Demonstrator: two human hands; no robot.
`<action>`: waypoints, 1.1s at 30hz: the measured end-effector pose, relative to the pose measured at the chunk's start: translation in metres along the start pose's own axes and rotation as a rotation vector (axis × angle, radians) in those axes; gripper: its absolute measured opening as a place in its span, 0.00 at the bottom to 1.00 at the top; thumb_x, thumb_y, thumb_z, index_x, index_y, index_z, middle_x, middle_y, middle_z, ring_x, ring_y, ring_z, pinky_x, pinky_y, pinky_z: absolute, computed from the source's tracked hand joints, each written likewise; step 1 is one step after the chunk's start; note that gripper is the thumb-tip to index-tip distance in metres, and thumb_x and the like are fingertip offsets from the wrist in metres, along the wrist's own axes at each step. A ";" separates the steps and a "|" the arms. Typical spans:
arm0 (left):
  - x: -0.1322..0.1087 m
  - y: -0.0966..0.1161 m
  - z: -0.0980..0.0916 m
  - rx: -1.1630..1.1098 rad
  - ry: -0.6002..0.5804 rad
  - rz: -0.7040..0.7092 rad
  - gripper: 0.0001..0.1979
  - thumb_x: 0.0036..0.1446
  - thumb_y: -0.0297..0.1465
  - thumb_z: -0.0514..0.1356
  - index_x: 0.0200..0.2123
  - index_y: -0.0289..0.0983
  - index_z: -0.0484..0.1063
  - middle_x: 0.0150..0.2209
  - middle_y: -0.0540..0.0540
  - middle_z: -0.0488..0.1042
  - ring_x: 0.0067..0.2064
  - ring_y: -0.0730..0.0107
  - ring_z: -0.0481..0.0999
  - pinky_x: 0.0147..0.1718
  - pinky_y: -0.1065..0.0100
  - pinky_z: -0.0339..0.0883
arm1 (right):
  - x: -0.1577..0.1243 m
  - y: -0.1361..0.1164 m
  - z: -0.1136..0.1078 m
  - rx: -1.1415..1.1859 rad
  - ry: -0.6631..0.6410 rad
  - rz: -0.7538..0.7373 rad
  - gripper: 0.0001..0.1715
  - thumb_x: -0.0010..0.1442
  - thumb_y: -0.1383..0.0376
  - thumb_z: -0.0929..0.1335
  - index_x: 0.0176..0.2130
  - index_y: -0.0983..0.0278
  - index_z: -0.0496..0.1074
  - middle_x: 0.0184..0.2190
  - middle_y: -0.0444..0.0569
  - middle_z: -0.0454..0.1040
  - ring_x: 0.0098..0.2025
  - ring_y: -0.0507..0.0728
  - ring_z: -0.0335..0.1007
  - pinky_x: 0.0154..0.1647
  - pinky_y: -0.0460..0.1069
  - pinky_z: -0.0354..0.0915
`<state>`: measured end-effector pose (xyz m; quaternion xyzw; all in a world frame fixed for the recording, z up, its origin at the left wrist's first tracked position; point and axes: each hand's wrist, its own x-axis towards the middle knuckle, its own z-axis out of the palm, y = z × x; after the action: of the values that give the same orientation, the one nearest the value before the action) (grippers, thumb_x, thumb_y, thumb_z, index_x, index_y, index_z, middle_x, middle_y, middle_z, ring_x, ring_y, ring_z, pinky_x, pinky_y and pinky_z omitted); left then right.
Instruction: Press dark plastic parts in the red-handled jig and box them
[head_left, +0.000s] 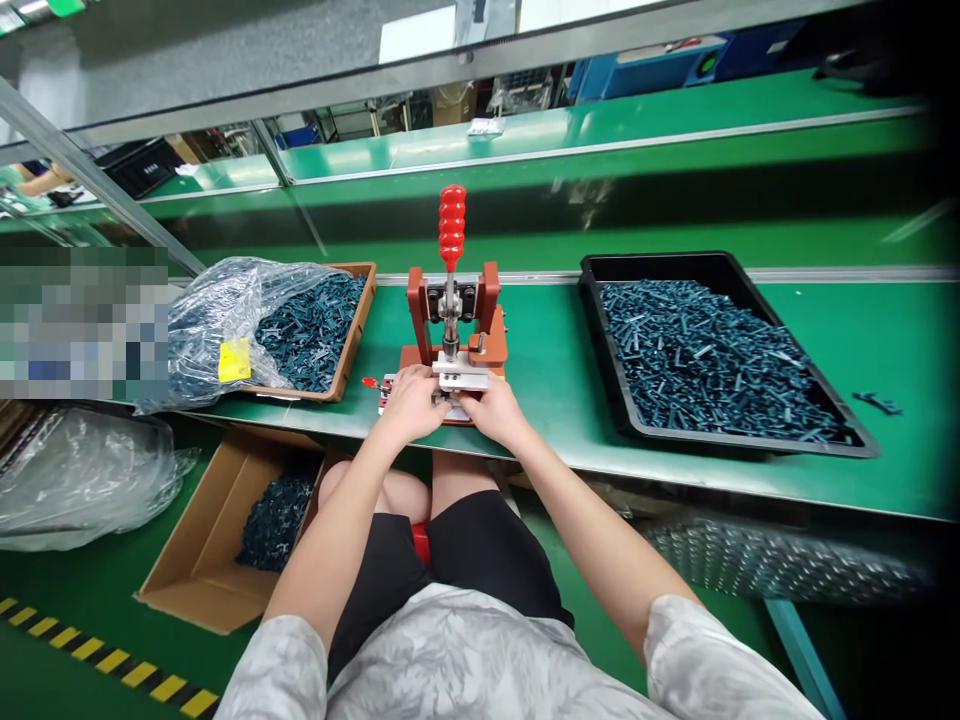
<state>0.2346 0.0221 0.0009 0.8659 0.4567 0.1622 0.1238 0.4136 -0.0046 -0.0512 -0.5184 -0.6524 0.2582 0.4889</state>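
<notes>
A small brown hand press (455, 318) with an upright red-gripped lever (451, 226) stands on the green bench (555, 390) in front of me. My left hand (412, 402) and my right hand (491, 409) rest together at the press's base, just under its metal ram block (459, 373). Both hands have their fingers curled and pinched around something small at the fixture; what they hold is hidden. A small red-tipped clamp handle (370, 382) pokes out to the left of my left hand.
A black tray (645, 267) of several dark blue-green plastic parts lies to the right. A brown tray (358, 330) with similar parts and a plastic bag (217, 320) lies to the left. A cardboard box (202, 540) of parts sits on the floor. A loose part (877, 402) lies at far right.
</notes>
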 end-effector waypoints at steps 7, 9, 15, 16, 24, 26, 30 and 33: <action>-0.002 0.000 0.001 0.013 0.014 0.028 0.09 0.55 0.31 0.65 0.40 0.39 0.82 0.47 0.39 0.78 0.54 0.47 0.73 0.58 0.48 0.66 | 0.002 -0.005 0.001 -0.024 -0.004 0.011 0.16 0.60 0.66 0.72 0.49 0.57 0.81 0.49 0.51 0.81 0.52 0.65 0.78 0.57 0.60 0.73; -0.004 0.000 0.000 0.028 0.003 0.053 0.10 0.57 0.32 0.64 0.41 0.40 0.82 0.48 0.39 0.77 0.56 0.47 0.72 0.60 0.48 0.65 | 0.002 -0.006 -0.001 -0.031 -0.018 0.004 0.16 0.60 0.66 0.72 0.49 0.57 0.81 0.48 0.51 0.81 0.51 0.65 0.78 0.56 0.59 0.73; -0.012 0.002 0.000 0.119 0.006 0.105 0.12 0.62 0.34 0.61 0.46 0.39 0.81 0.53 0.39 0.75 0.61 0.49 0.68 0.65 0.47 0.60 | 0.002 -0.003 -0.005 -0.080 -0.026 -0.082 0.17 0.62 0.67 0.70 0.50 0.58 0.80 0.50 0.52 0.79 0.53 0.65 0.76 0.58 0.60 0.72; -0.013 0.002 0.000 0.121 0.007 0.109 0.12 0.62 0.34 0.61 0.46 0.38 0.81 0.54 0.39 0.75 0.61 0.49 0.68 0.66 0.47 0.60 | 0.001 -0.002 -0.005 -0.094 -0.016 -0.086 0.18 0.62 0.67 0.70 0.50 0.58 0.80 0.52 0.53 0.79 0.54 0.65 0.76 0.59 0.60 0.72; -0.009 0.003 0.005 0.103 0.037 0.045 0.08 0.60 0.33 0.63 0.41 0.39 0.81 0.50 0.40 0.77 0.61 0.49 0.69 0.65 0.47 0.62 | -0.003 -0.001 -0.005 -0.145 0.031 -0.171 0.16 0.62 0.69 0.67 0.47 0.60 0.81 0.52 0.54 0.77 0.55 0.65 0.75 0.57 0.60 0.73; -0.011 0.004 0.006 0.100 0.057 0.074 0.09 0.60 0.33 0.63 0.42 0.38 0.81 0.51 0.39 0.77 0.61 0.49 0.70 0.66 0.46 0.62 | -0.003 -0.001 -0.005 -0.153 0.039 -0.184 0.16 0.62 0.70 0.67 0.47 0.60 0.81 0.52 0.55 0.77 0.55 0.65 0.75 0.57 0.60 0.73; -0.028 0.000 0.003 0.052 0.212 0.202 0.12 0.63 0.32 0.60 0.48 0.39 0.78 0.54 0.39 0.76 0.62 0.51 0.70 0.66 0.45 0.61 | -0.001 -0.003 -0.006 -0.163 0.021 -0.156 0.21 0.61 0.71 0.68 0.52 0.61 0.79 0.52 0.55 0.78 0.54 0.65 0.76 0.58 0.61 0.73; -0.042 -0.019 -0.009 -0.023 0.586 0.126 0.15 0.64 0.35 0.60 0.52 0.38 0.76 0.56 0.37 0.75 0.62 0.51 0.70 0.66 0.44 0.59 | 0.000 -0.005 -0.008 -0.150 -0.024 -0.143 0.22 0.61 0.71 0.67 0.53 0.61 0.79 0.50 0.54 0.79 0.53 0.64 0.76 0.59 0.59 0.73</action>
<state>0.1943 -0.0017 -0.0045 0.8073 0.4164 0.4178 -0.0138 0.4188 -0.0076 -0.0433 -0.5026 -0.7111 0.1794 0.4578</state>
